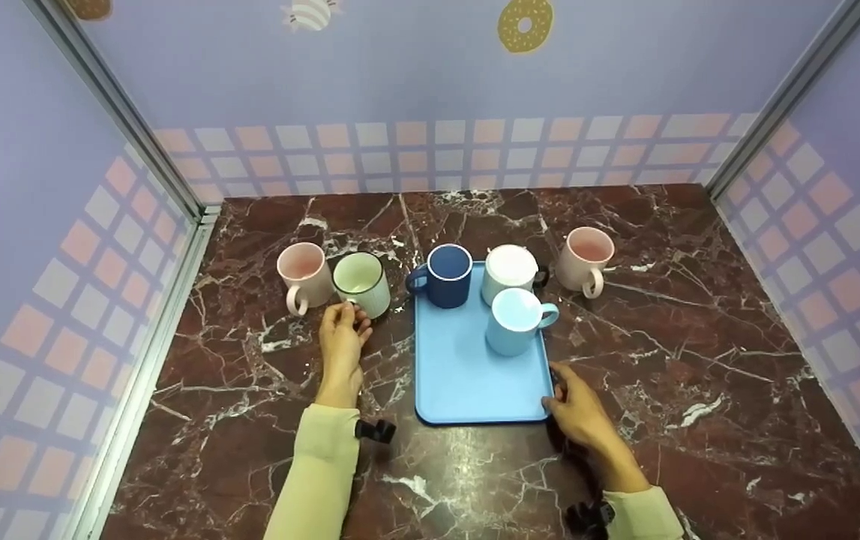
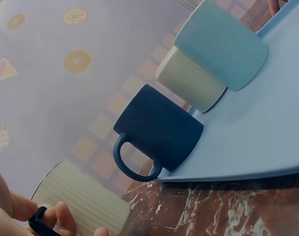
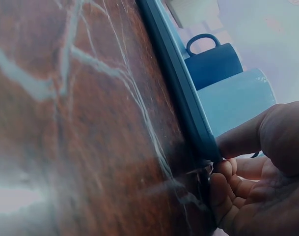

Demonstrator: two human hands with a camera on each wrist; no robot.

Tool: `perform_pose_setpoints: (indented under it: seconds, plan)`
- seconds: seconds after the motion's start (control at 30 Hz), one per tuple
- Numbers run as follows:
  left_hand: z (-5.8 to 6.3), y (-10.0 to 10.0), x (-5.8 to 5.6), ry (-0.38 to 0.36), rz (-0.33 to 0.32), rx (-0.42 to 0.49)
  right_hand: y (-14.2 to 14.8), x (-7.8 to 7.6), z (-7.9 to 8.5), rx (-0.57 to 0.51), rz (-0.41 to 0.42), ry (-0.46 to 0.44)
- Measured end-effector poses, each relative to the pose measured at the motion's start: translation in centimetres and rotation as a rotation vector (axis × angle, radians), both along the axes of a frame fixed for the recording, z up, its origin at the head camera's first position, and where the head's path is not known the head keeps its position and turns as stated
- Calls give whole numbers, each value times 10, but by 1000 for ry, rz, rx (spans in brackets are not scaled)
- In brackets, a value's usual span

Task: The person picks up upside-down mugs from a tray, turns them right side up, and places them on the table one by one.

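Fingers of left hand (image 1: 343,337) are curled on black handle (image 2: 40,223) of green mug (image 1: 368,292), left of tray (image 1: 467,386); whether mug is lifted cannot be told. Tray edge is pinched by right hand (image 1: 581,411), presumably for steadiness. Dark blue mug (image 1: 448,283), white mug (image 1: 510,271), light-blue mug (image 1: 512,330) are grouped toward tray's far end (handles turned outward, perhaps for easy grasp). Green, white sides are ribbed; tray corners are rounded.

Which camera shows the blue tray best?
The head view: the blue tray shows from above, most of its outline visible. The left wrist view crops it at the right; the right wrist view shows mainly its edge, held by the right hand.
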State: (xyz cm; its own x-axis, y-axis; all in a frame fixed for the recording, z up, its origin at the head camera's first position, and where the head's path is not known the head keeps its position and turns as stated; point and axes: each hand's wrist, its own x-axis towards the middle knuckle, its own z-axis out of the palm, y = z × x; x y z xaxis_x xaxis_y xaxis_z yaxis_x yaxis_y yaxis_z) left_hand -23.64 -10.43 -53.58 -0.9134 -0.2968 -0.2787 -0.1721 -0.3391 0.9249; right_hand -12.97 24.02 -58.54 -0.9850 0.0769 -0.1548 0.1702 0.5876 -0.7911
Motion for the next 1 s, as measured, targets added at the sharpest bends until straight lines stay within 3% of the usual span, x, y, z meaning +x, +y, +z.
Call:
perform_pose_setpoints:
  seconds: [0.47,1.0]
  plan:
    - [-9,-1,-15,-42,19,-9,0,0,1,1,7,-1]
    - [-15,-6,-28,-33,7,15,0,1,-1,0,-3,3]
